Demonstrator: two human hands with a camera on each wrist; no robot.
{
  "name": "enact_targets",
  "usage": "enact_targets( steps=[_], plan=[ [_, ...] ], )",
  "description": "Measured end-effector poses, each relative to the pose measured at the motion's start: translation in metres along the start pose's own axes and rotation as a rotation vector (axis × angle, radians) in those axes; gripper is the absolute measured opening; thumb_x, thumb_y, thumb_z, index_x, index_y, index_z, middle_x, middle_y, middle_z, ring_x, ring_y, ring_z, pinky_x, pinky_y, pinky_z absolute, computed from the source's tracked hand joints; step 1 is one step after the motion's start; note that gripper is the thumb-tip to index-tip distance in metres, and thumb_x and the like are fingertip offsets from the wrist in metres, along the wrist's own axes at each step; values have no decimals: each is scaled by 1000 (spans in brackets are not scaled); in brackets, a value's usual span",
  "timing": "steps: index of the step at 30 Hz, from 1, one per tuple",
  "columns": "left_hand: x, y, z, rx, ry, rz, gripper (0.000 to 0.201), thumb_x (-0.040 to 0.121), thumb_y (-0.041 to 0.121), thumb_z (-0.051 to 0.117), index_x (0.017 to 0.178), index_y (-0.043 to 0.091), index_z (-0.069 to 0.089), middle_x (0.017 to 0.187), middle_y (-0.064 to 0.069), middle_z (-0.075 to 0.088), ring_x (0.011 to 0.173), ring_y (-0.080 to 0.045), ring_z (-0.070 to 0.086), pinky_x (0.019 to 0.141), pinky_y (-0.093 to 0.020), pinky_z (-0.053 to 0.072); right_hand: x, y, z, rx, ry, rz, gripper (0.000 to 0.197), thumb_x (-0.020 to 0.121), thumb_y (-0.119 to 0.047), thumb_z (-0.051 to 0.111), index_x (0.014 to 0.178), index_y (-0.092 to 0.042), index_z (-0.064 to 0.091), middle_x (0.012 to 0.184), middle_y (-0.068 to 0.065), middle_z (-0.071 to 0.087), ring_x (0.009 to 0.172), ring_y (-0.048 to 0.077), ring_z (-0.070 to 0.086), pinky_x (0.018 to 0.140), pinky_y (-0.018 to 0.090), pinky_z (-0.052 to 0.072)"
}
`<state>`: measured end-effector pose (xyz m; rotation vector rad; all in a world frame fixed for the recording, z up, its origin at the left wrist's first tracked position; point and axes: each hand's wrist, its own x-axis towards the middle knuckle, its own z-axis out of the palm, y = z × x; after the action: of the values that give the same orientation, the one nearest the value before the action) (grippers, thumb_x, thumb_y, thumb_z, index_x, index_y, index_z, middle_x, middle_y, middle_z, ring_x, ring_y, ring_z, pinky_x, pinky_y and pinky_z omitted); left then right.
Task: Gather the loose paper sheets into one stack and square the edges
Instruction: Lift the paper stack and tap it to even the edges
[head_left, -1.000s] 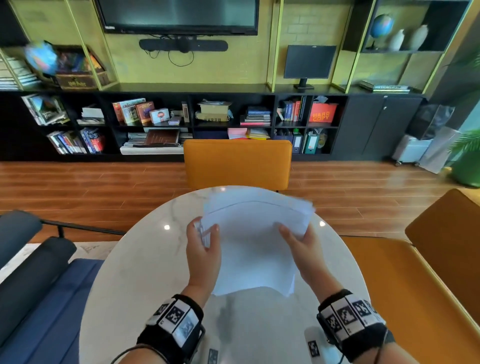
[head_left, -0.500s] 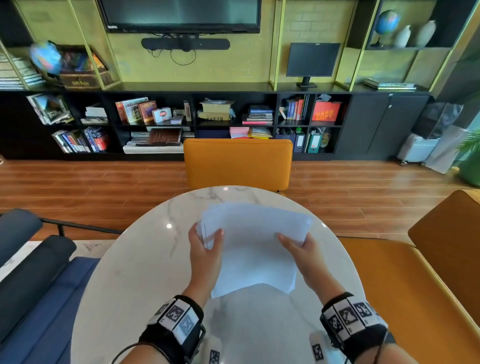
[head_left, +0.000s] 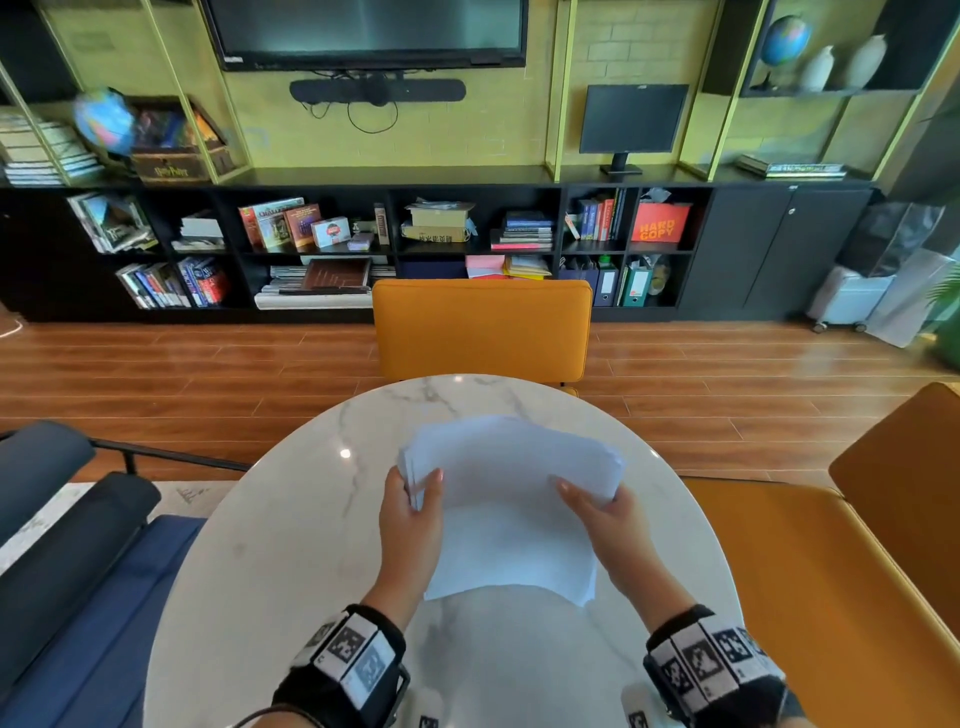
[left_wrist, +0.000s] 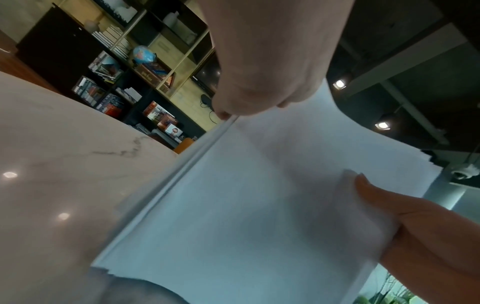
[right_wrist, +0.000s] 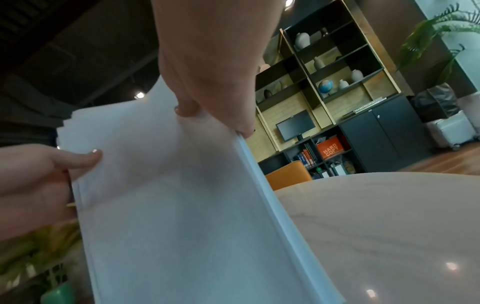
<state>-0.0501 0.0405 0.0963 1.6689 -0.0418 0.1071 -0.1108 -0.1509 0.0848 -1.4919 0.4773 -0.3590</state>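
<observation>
A stack of white paper sheets (head_left: 511, 499) stands tilted on its near short edge on the round marble table (head_left: 291, 530). My left hand (head_left: 415, 514) grips the stack's left long edge, thumb on the near face. My right hand (head_left: 605, 512) grips the right long edge the same way. The top of the stack bends away from me and its corners are slightly fanned. In the left wrist view the sheets (left_wrist: 246, 216) show stepped left edges under my left hand (left_wrist: 259, 82). In the right wrist view the paper (right_wrist: 168, 195) sits between both hands, my right hand (right_wrist: 207, 86) at the upper right edge.
An orange chair (head_left: 483, 327) stands at the table's far side and an orange bench (head_left: 831, 597) on the right. A dark blue seat (head_left: 78, 571) lies to the left. Bookshelves (head_left: 332, 244) line the far wall.
The stack has dropped a little lower between my hands and its top now curls further away. Both hands keep their grip on the side edges.
</observation>
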Motion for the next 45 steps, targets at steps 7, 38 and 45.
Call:
enact_targets(
  steps=[7, 38, 45],
  plan=[
    [8, 22, -3, -21, 105, 126, 21, 90, 25, 58, 108, 18, 51, 105, 1, 62, 97, -9, 60, 89, -29, 48, -1, -34, -3, 75, -59, -128, 31, 74, -24, 79, 103, -25, 68, 93, -2, 77, 86, 13, 74, 74, 28, 58],
    [-4, -7, -3, 39, -66, -24, 50, 96, 27, 45, 141, 10, 31, 135, -9, 51, 124, -22, 50, 105, -37, 40, -4, 14, 5, -16, 19, 16, 21, 79, -20, 74, 99, -15, 69, 94, 7, 76, 94, 30, 71, 77, 39, 58],
    [-2, 1, -7, -40, -55, 78, 32, 95, 22, 48, 126, 17, 43, 118, 3, 60, 111, -11, 58, 96, -31, 46, -5, -5, -8, 41, -25, -66, 35, 75, -19, 79, 107, -21, 63, 94, -2, 76, 85, 12, 73, 69, 27, 57]
  ],
)
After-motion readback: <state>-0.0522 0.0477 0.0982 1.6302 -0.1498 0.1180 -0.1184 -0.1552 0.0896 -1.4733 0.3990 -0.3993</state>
